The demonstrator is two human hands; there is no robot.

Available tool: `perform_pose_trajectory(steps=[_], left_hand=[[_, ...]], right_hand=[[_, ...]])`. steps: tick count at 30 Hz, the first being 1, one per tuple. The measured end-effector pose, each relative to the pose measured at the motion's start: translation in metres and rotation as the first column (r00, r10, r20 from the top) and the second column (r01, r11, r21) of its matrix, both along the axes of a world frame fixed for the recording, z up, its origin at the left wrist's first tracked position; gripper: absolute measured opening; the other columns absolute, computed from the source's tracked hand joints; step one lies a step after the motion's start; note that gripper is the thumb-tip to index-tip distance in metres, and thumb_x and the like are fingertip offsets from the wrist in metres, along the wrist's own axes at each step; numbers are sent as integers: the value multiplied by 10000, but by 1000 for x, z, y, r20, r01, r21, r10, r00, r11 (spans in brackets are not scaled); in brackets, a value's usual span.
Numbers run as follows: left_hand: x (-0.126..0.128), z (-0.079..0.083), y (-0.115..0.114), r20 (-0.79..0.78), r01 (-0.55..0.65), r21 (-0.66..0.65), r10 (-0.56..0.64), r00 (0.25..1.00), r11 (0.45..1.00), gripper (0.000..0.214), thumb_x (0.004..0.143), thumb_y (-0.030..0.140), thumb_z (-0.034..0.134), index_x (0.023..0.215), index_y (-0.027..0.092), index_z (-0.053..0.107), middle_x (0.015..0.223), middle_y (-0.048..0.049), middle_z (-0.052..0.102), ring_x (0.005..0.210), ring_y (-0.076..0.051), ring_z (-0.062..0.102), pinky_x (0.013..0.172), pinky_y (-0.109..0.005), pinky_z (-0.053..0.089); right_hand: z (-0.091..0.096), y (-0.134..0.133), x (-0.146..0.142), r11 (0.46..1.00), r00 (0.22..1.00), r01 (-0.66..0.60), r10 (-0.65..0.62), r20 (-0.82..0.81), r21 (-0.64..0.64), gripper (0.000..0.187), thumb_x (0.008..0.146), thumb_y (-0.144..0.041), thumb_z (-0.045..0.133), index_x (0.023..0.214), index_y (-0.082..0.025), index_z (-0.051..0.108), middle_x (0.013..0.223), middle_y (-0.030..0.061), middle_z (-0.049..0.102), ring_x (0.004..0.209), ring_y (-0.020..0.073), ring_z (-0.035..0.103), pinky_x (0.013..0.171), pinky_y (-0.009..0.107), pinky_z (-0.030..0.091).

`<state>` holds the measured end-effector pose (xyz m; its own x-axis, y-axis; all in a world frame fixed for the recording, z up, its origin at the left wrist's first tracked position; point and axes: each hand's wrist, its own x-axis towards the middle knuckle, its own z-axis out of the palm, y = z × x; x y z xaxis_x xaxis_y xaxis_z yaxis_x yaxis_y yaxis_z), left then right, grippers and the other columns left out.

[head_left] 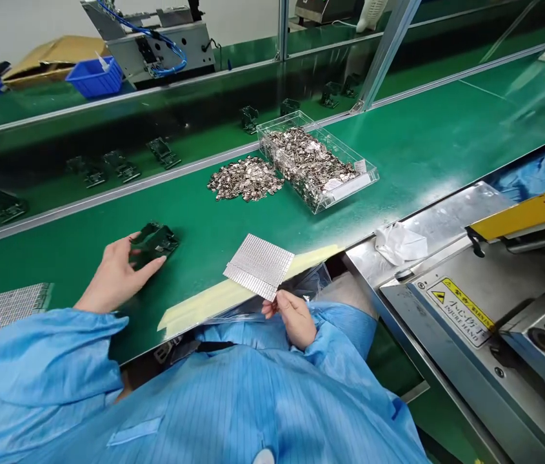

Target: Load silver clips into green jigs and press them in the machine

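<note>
We're in a factory workshop: the green bench [417,142] runs across, a tray [342,193] of metal parts [306,151] sits at one o'clock, a machine [427,322] bearing a hand-injury warning label [460,311] at four, a second machine [197,48] with blue tubing [183,60] at eleven.

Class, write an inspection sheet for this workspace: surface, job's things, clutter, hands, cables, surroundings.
Surface: green bench; yellow strip along near edge.
Job's things: gridded silver sheet, dark part; similar sheet at left.
Clutter: heap of metal pieces beside clear tray; crumpled white material, right.
Hands: right hand pinches gridded silver sheet's corner; left hand around dark part, grip unclear.
Cables: blue tubing on rear machine.
Surroundings: warning label, right; blue bin, rear.
</note>
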<state>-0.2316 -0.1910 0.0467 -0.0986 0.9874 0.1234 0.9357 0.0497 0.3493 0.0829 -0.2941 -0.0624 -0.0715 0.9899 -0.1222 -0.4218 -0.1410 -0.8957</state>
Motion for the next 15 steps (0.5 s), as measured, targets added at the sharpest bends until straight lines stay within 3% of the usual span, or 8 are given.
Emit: perform_pose_trajectory(steps=[2, 4, 6, 8, 11, 13, 15], left_hand=[[12, -1, -17, -53, -18, 221, 31, 998, 975, 779, 720, 452, 722, 1353, 105, 428, 1333, -201, 474, 1252, -348, 468, 967, -496, 483], [32, -4, -33, -43, 0, 505, 25, 999, 863, 814, 657, 410, 791, 1334, 124, 443, 1347, -196, 464, 1305, -369, 404, 1042, -533, 403], [57, -8, -45, -36, 103, 638, -104, 994, 763, 776, 617, 350, 836, 1287, 157, 495, 1303, -171, 510, 1255, -364, 458, 1041, -532, 390], [84, -14, -54, -62, 327, 612, -369, 927, 720, 639, 645, 311, 827, 1214, 201, 557, 1202, -129, 588, 1160, -329, 541, 992, -486, 432], [116, -24, -61, -75, 687, 448, -742, 666, 572, 441, 742, 312, 765, 1145, 240, 601, 1097, -90, 667, 1029, -263, 630, 881, -396, 495], [128, -29, -62, -63, 769, 383, -816, 574, 511, 377, 787, 329, 727, 1134, 234, 613, 1081, -95, 692, 1000, -250, 655, 844, -381, 505], [133, -32, -60, -32, 768, 378, -822, 568, 516, 335, 804, 331, 712, 1112, 225, 631, 1049, -100, 712, 986, -250, 671, 833, -383, 511]], right_hand=[[3, 2, 1, 1000, 1000, 28, -28, -6, -1, 494, 857, -642, 550, 839, -172, 700, 717, 55, 698, 606, 153, 613, 597, 284, 488], [7, 4, 2, 998, 998, 55, -55, -5, -2, 477, 854, -636, 561, 836, -177, 692, 709, 46, 694, 609, 150, 610, 603, 282, 488], [10, 5, 2, 998, 998, 63, -63, -1, -4, 462, 853, -619, 577, 805, -173, 689, 690, 43, 690, 592, 146, 604, 593, 278, 485], [13, 5, -1, 999, 999, 54, -54, -5, -6, 468, 855, -614, 578, 787, -165, 693, 678, 48, 691, 575, 145, 601, 580, 279, 484], [16, 3, -7, 1000, 999, 24, -24, -29, -2, 494, 863, -621, 557, 790, -155, 702, 653, 52, 686, 560, 149, 600, 570, 284, 484], [18, 2, -11, 1000, 999, 20, -19, -47, 11, 482, 876, -608, 549, 800, -158, 703, 653, 45, 682, 574, 145, 599, 582, 279, 481], [21, 1, -13, 999, 998, 33, -32, -56, 25, 445, 886, -584, 555, 819, -170, 704, 674, 34, 683, 609, 140, 596, 606, 271, 475]])
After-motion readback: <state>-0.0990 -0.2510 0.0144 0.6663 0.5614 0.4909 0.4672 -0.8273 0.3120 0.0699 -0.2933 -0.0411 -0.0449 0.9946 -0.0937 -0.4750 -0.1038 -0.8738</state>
